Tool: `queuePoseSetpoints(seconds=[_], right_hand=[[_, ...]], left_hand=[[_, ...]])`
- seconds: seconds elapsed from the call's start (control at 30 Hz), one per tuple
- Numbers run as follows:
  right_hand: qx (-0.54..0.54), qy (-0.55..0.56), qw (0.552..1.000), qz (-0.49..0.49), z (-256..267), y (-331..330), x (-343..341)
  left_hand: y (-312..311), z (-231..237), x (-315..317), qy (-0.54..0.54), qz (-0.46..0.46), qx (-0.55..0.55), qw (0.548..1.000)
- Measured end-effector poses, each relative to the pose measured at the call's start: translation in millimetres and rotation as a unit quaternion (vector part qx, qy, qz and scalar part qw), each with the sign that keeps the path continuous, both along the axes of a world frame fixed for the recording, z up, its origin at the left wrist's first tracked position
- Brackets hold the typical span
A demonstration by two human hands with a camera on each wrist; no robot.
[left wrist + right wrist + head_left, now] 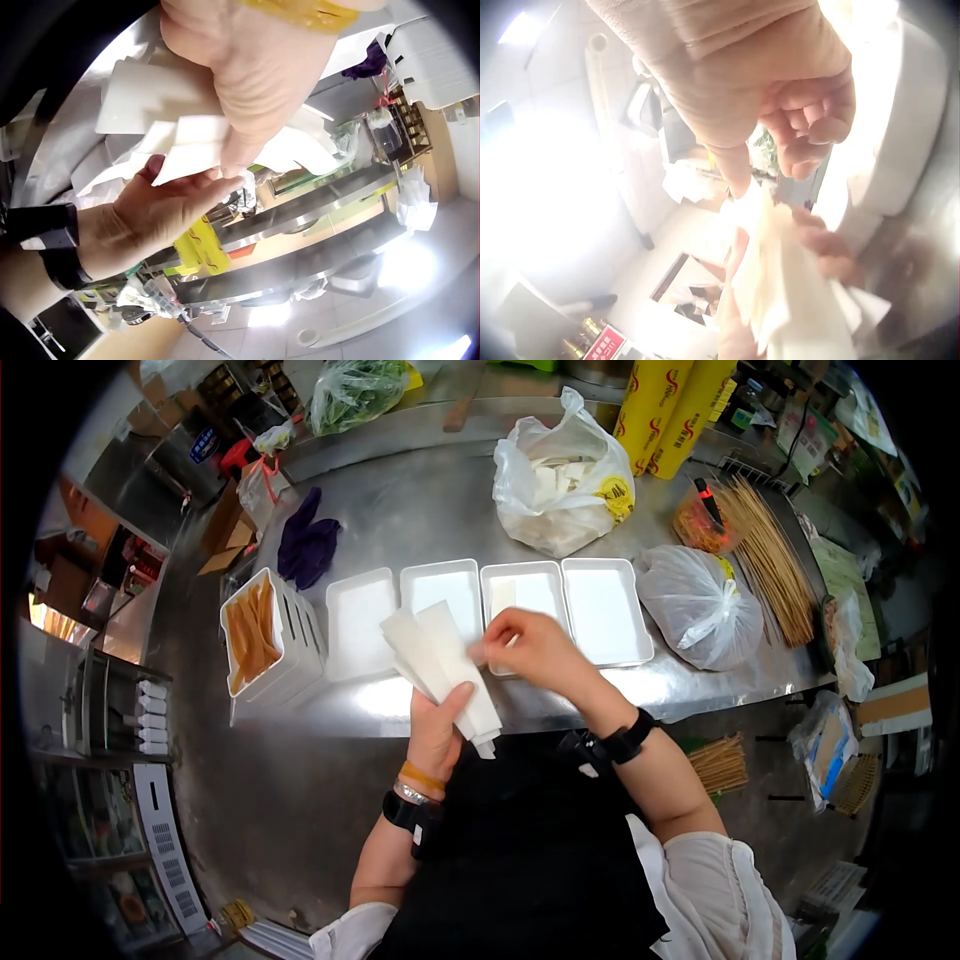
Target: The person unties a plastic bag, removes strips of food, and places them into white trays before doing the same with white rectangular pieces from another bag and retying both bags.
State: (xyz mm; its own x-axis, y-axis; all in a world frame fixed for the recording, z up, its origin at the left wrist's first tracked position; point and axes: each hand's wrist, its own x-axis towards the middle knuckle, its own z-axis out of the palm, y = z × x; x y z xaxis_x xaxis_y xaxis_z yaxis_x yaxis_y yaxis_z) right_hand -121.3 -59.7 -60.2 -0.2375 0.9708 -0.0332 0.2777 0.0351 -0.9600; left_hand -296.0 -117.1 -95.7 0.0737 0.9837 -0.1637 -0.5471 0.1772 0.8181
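Observation:
In the head view my left hand (437,725) grips a fanned stack of flat off-white strips (440,660), with the thumb across the front. My right hand (535,648) is at the stack's right edge, its fingers loosely bent. In the right wrist view its thumb (735,169) reaches down to the top of the strips (780,285), and the other fingertips (802,169) are apart from it with nothing seen between. Behind the hands stand shallow white trays in a row; a pale strip (503,597) lies in the third tray (548,582) from the left.
A white slotted holder (305,630) with brown strips stands left, near a purple cloth (308,540). At the back is an open plastic bag (530,490) of pale pieces. A tied bag (700,610) and wooden skewers (775,570) lie right on the metal table (400,490).

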Motion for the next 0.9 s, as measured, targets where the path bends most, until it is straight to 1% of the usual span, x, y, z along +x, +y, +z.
queuePoseSetpoints(seconds=[0.03,0.1,0.13,0.17,0.27,0.3,0.33,0.4,0.5,0.6,0.63,0.67,0.73,0.77,0.83,0.87,0.9], right_hand=[[0.012,0.026,0.999,0.026,10,-10,-5],[0.004,0.065,0.998,0.009,6,-17,-8],[-0.001,0.085,0.996,0.002,6,-19,-10],[-0.062,0.147,0.987,-0.022,10,-23,-10],[-0.124,0.231,0.961,-0.084,14,-17,5],[-0.093,0.230,0.964,-0.091,5,-7,15],[-0.066,0.162,0.976,-0.126,9,-1,23],[-0.009,0.017,0.987,-0.158,-8,18,38],[0.014,-0.137,0.980,-0.145,-20,31,45],[-0.001,-0.216,0.967,-0.132,-32,36,38],[0.037,-0.262,0.958,-0.109,-36,38,38],[0.098,-0.314,0.935,-0.128,-40,36,39],[0.218,-0.410,0.870,-0.163,-36,26,34],[0.234,-0.360,0.889,-0.157,-32,22,32],[0.260,-0.257,0.920,-0.143,-7,6,26],[0.155,-0.157,0.972,-0.077,6,-3,21],[0.046,-0.054,0.997,-0.011,20,-12,16]], left_hand=[[0,2,3,0.004,-0.003,0.002,1.000],[1,4,9,0.014,-0.011,0.007,1.000],[1,3,9,0.000,-0.008,0.002,1.000],[0,-1,8,-0.012,-0.005,-0.004,1.000],[0,-9,1,-0.023,-0.006,-0.019,1.000],[1,-10,-1,-0.023,-0.008,-0.023,0.999],[0,-8,-2,-0.021,-0.013,-0.021,0.999],[-2,0,-2,-0.016,-0.025,-0.017,0.999],[-5,8,1,-0.029,-0.041,-0.029,0.998],[-8,14,1,-0.023,-0.044,-0.030,0.998],[-8,16,1,-0.026,-0.045,-0.031,0.998],[-9,19,1,-0.028,-0.046,-0.032,0.998],[-11,22,0,-0.038,-0.051,-0.035,0.997],[-11,22,-1,-0.045,-0.054,-0.036,0.997],[-12,23,-2,-0.064,-0.055,-0.040,0.996],[-13,24,-1,-0.076,-0.055,-0.043,0.995],[-13,24,0,-0.088,-0.056,-0.044,0.994]])
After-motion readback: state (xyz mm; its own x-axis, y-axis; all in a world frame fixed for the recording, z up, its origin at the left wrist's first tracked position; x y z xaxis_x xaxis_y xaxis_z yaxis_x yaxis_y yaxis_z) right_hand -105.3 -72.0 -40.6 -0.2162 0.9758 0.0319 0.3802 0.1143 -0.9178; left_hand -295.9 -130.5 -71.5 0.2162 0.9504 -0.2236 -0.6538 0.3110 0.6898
